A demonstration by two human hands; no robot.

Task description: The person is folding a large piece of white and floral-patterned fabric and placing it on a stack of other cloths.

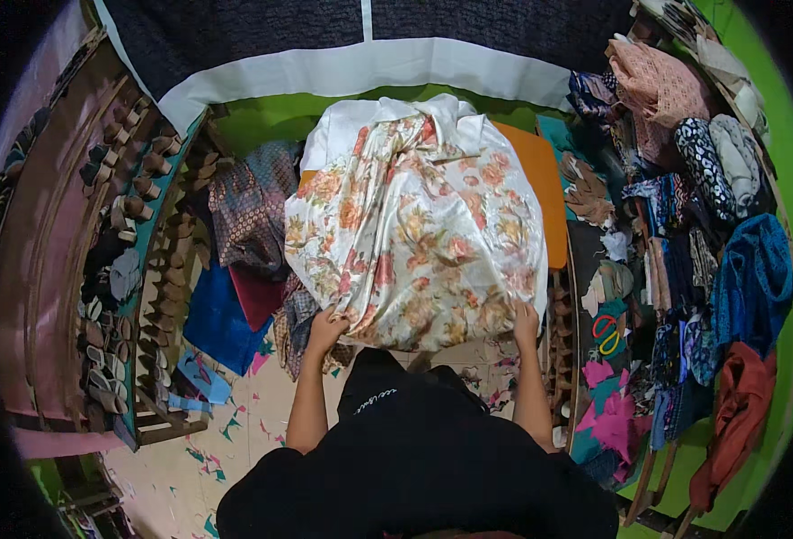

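A cream satiny cloth with orange and red flowers (432,242) lies spread over the table in front of me, bunched at its far end. At its near left edge my left hand (329,331) is closed with the fabric pinched in its fingers. My right hand (526,322) grips the near right edge in the same way. Between the two hands the near edge sags in a curve above my lap. White fabric (320,139) shows beneath the flowered cloth at the far end and along its right side.
An orange tabletop (551,193) shows at the right. Racks of wooden shoe lasts (158,310) stand on the left, by patterned cloth (252,202) and blue fabric (221,314). The right shelf holds folded fabrics (670,198) and red-and-yellow-handled scissors (606,334). Scraps litter the floor (181,476).
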